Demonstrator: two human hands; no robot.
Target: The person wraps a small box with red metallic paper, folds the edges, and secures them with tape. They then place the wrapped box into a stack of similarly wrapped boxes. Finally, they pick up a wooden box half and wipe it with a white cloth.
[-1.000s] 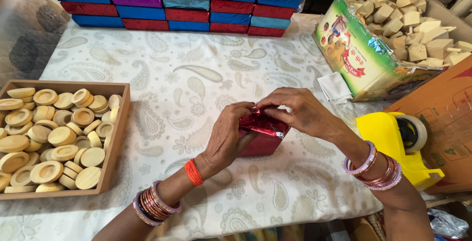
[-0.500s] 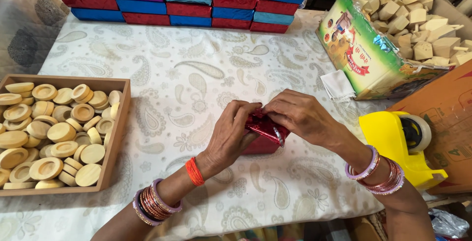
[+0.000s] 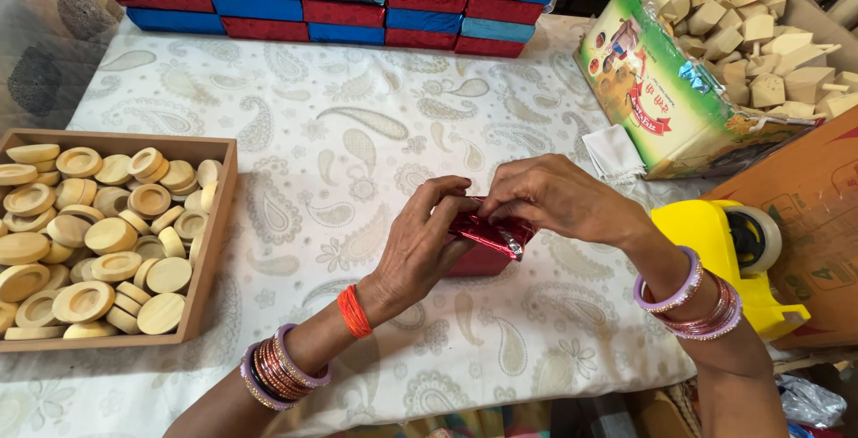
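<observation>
A small box wrapped in shiny red foil (image 3: 487,246) rests on the patterned tablecloth (image 3: 357,125) in front of me. My left hand (image 3: 420,246) grips its left side, fingers curled over the top. My right hand (image 3: 550,197) pinches the foil on the top right edge, where a flap of wrap sticks out. Both wrists wear bangles, and an orange thread circles the left wrist.
A wooden tray (image 3: 210,250) full of round wooden discs (image 3: 98,232) sits at the left. Stacked foil-wrapped boxes (image 3: 331,0) in blue, red and purple line the far edge. A carton of wooden blocks (image 3: 706,71) stands at the right, near a yellow tape dispenser (image 3: 724,255).
My hands have shifted slightly on the red box, with the right fingers now pressing the foil flap at the top edge. The box stays in the same spot.
</observation>
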